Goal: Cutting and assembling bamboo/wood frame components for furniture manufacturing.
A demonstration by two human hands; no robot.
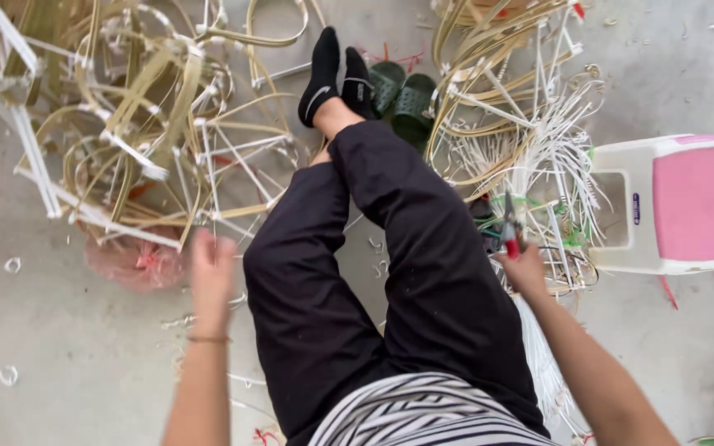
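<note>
1. The scene was a bare grey concrete floor (59, 363), strewn with small white scraps, with the person seated and looking down over black trousers (390, 272) and a striped top (423, 413).
2. The right hand (525, 268) was closed around a pair of red-handled pliers (510, 231), whose tip pointed up and away from the knuckles.
3. The left hand (211, 268) was blurred; it seemed open with fingers upward and nothing in it, though I cannot tell for sure. A thin bracelet (208, 339) sat at its wrist.
4. Just left of that hand lay a pink plastic bag (130, 263).
5. Just beyond the right hand spread a bundle of white rods (551, 157); to its right stood a white and pink stool (679, 202).
6. Beyond the left hand sprawled a tangle of tan strips and white bars (134, 124).
7. Farthest off, between the hands, crossed feet in black socks (332, 74) rested beside green sandals (402, 99).
</note>
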